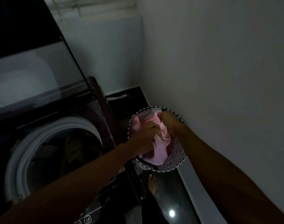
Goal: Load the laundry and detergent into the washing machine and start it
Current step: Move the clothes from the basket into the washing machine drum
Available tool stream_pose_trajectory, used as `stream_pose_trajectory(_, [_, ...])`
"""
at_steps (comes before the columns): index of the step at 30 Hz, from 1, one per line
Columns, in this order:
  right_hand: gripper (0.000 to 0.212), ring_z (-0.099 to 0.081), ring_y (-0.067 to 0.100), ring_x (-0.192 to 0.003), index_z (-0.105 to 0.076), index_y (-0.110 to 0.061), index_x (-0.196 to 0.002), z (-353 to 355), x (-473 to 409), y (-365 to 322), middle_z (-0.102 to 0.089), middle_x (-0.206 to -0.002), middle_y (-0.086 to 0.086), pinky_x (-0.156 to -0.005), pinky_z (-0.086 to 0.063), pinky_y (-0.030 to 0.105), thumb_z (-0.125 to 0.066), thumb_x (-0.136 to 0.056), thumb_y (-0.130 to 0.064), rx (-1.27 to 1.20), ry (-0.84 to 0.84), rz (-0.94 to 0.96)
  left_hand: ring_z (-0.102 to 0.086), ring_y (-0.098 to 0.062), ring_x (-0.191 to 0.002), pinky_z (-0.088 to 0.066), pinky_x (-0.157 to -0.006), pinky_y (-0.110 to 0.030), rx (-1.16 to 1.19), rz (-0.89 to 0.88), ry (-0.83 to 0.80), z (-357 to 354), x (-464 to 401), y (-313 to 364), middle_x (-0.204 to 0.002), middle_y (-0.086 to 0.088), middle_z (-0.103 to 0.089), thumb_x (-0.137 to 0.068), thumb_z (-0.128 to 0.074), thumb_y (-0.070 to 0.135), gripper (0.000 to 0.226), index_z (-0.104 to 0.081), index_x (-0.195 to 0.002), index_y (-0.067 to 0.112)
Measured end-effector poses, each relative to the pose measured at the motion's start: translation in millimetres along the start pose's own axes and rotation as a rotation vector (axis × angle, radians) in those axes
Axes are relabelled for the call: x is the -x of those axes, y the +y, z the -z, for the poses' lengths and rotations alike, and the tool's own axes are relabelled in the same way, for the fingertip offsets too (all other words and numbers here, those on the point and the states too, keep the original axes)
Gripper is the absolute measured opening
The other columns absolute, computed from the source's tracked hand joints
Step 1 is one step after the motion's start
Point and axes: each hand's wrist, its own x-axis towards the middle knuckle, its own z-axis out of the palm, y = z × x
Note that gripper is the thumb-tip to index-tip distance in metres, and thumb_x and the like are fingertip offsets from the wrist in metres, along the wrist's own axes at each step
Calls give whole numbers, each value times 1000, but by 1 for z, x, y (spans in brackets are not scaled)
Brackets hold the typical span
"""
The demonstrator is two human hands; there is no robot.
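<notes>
Both your hands were on the crumpled pink cloth garment (155,143), which sat in the round chevron-patterned fabric laundry basket (175,160) against the white wall (219,78). Left hand (143,139) had fingers curled into the near-left folds; right hand (168,122) gripped the top bunch, fingers closed round it. Garment hung roughly near-to-far, lower end draped toward the basket's front rim. Open drum of the dark top-loading washing machine (54,152) lay to your left, just beside the basket, clothes already inside, so left arm was the nearer one. Both forearms reached forward, converging over the basket. Judgement: lift clear of the rim, then swing left.
</notes>
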Motion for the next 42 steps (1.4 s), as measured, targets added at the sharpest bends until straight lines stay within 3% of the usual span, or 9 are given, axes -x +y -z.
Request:
stream_pose_trajectory(5, [37, -58, 16, -68, -66, -5, -65, 10, 19, -17, -60, -66, 6, -73, -48, 28, -46, -95, -8, -448, -70, 33, -52, -16, -100, -45, -84, -33, 269, -133, 274, 16, 27, 10, -107, -4, -54, -64, -61, 33, 44, -57, -100, 8])
stream_pose_trajectory(8, [25, -58, 23, -85, -66, -3, -86, 7, 33, -26, -63, -84, 11, -88, -47, 38, -47, -86, -19, -530, -91, 94, -43, 5, -113, -42, -95, -20, 328, -15, 484, 27, 39, 4, -122, 12, -42, -57, -75, 57, 82, -45, -124, 20])
stream_pose_trajectory(12, [25, -56, 25, -71, -60, -4, -63, -7, 49, -42, -58, -65, 10, -77, -45, 32, -51, -81, -19, -541, -191, 133, -33, -7, -138, -36, -111, -33, 502, 158, 284, 36, 29, -8, -151, 10, -29, -41, -93, 54, 134, -18, -150, 31])
stream_pose_trajectory(17, [39, -54, 22, -68, -58, -4, -54, -12, 56, -56, -57, -56, 6, -63, -50, 23, -35, -85, -3, -702, -228, 127, -59, -16, -117, -47, -100, -29, 486, 202, 283, 48, 39, -3, -125, 0, -64, -67, -88, 32, 70, -57, -129, 18])
stream_pose_trajectory(23, [27, -68, 20, -85, -65, -9, -102, -7, 67, -78, -75, -87, 3, -73, -58, 28, -39, -100, -18, -628, -576, 206, -64, 0, -96, -45, -74, -3, 369, 195, 647, 112, 95, 18, -105, 15, -66, -63, -87, 42, 66, -63, -120, 17])
stream_pose_trajectory(27, [44, -65, 2, -55, -67, -15, -76, -27, 85, -87, -70, -61, -5, -53, -52, 17, -34, -101, 0, -315, -744, 275, -58, 12, -75, -41, -66, 0, 354, 216, 905, 159, 143, 26, -90, 17, -64, -62, -88, 40, 54, -65, -106, 21])
stream_pose_trajectory(30, [28, -66, -2, -61, -59, -13, -89, -50, 104, -105, -71, -65, -12, -59, -51, 13, -47, -91, 12, -108, -892, 361, -56, 15, -76, -41, -64, 2, 320, 193, 1108, 186, 170, 16, -92, 12, -62, -63, -89, 32, 49, -64, -103, 21])
stream_pose_trajectory(34, [19, -67, 6, -90, -74, -23, -98, -107, 109, -132, -74, -97, -8, -85, -52, 27, -61, -86, -15, 257, -721, 623, -61, -2, -93, -50, -80, -17, 222, 260, 1193, 199, 202, -22, -103, 1, -68, -69, -87, 34, 55, -65, -112, 9])
stream_pose_trajectory(42, [19, -62, 23, -99, -68, 2, -99, -232, 106, -139, -68, -107, 19, -79, -41, 27, -53, -92, -7, 396, -312, 801, -60, -17, -106, -45, -86, -29, 358, 609, 1106, 143, 267, -105, -120, -6, -63, -78, -79, 28, 59, -53, -128, 11])
